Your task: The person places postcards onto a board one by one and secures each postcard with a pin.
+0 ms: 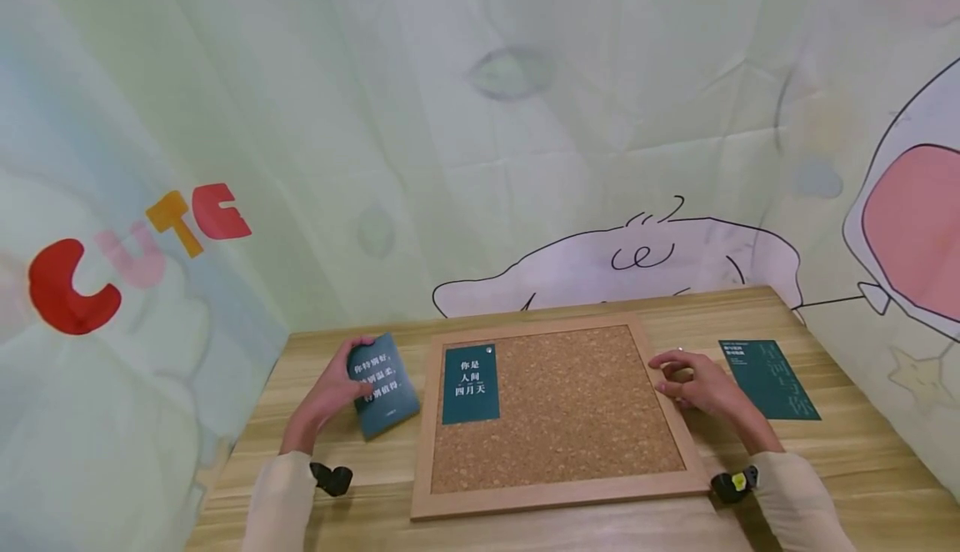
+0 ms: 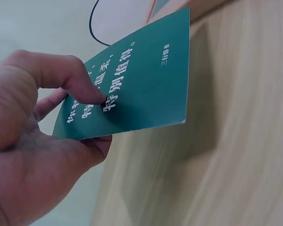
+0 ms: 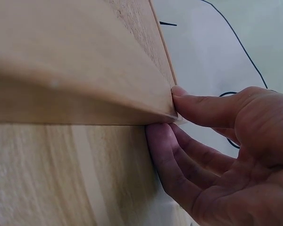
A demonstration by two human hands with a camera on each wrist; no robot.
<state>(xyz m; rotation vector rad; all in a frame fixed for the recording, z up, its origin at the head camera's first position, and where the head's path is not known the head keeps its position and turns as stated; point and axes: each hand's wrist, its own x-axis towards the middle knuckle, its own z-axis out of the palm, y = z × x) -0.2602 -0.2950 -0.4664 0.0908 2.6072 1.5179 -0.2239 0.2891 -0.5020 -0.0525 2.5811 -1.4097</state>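
My left hand (image 1: 337, 385) holds a dark teal card (image 1: 385, 402) with white characters, left of the cork board (image 1: 570, 419). In the left wrist view the thumb (image 2: 80, 84) presses on the card's printed face while fingers are behind it; the card bows slightly, its shadow falling on the table. On the board's upper left lies another teal card (image 1: 471, 406), a small pale pin-like dot at its top right corner. My right hand (image 1: 697, 381) grips the board's right wooden frame, thumb (image 3: 203, 108) on the upper edge and curled fingers (image 3: 165, 160) against its side.
A third teal card (image 1: 772, 381) lies on the wood-grain table (image 1: 360, 502), right of my right hand. Behind the table hangs a pale printed cloth (image 1: 390, 118) with cartoon shapes and coloured letters. Small black devices (image 1: 332, 479) are worn at both wrists.
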